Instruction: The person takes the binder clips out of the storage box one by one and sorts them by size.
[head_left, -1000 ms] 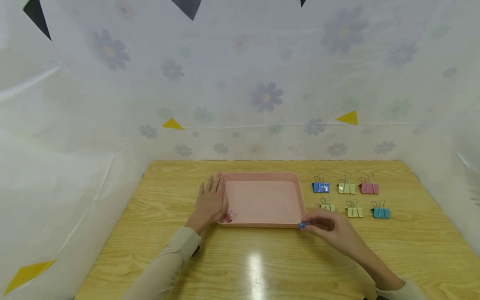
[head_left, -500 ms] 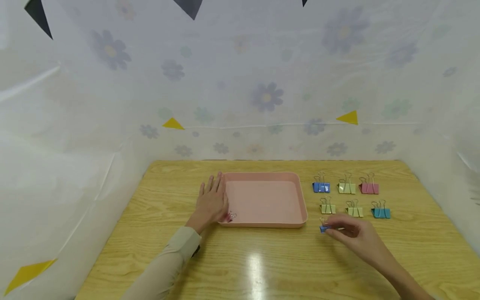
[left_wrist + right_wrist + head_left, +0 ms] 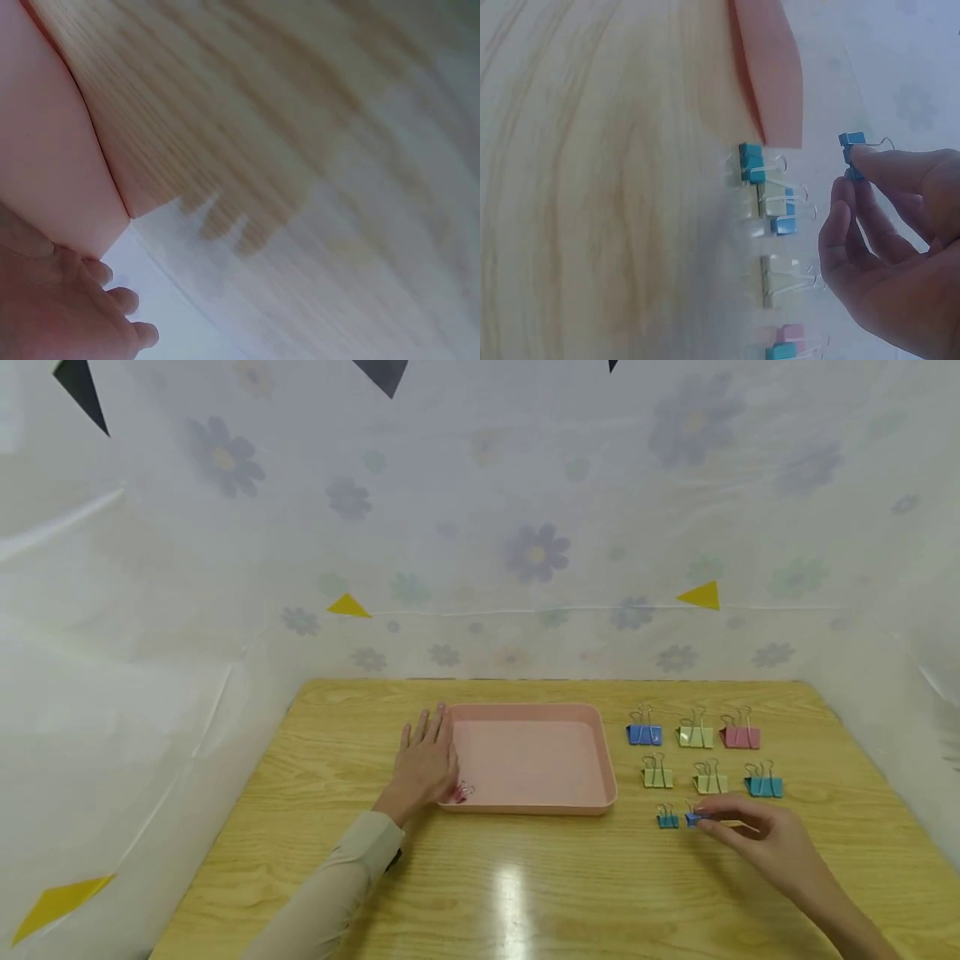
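Observation:
My right hand pinches a small blue binder clip between thumb and fingertips, just right of a small teal binder clip. In the right wrist view the pinched clip shows beyond the thumb, one wire handle sticking out. My left hand lies flat with straight fingers along the left wall of a pink tray. Inside the tray's near left corner, beside that hand, is a small pinkish-red binder clip, partly hidden. The left wrist view shows the fingers against the tray's outside.
Right of the tray, larger clips stand in two rows. At the back are a blue clip, a pale yellow clip and a pink clip. In front stand two yellow clips and a teal clip.
My right hand has carried the blue clip rightward from the tray's near right corner, past the two yellow clips. The small teal clip, hidden before, now shows. My left hand stays put.

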Motion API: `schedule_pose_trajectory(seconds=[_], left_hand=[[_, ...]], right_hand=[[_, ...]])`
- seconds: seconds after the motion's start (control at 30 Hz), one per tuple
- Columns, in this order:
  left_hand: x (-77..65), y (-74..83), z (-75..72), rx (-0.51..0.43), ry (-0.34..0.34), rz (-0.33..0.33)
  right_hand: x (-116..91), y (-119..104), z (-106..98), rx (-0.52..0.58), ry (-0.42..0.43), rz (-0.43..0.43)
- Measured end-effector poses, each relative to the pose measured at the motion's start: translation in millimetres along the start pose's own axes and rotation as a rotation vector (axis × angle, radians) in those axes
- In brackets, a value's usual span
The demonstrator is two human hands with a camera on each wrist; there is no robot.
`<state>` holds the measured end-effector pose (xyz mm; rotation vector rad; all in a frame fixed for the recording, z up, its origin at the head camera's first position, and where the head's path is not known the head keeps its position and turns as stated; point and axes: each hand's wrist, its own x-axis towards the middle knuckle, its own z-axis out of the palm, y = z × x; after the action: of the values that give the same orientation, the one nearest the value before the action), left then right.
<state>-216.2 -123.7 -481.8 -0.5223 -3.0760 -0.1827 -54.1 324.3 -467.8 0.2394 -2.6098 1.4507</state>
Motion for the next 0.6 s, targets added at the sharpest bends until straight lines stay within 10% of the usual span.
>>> schedule_pose_trajectory(seconds=[0.6], left_hand=[[-2.1,2.7,-3.8,-0.005,-0.008,-0.008]], right_hand=[[-4,49,-23,-0.097,0.024,0.049]])
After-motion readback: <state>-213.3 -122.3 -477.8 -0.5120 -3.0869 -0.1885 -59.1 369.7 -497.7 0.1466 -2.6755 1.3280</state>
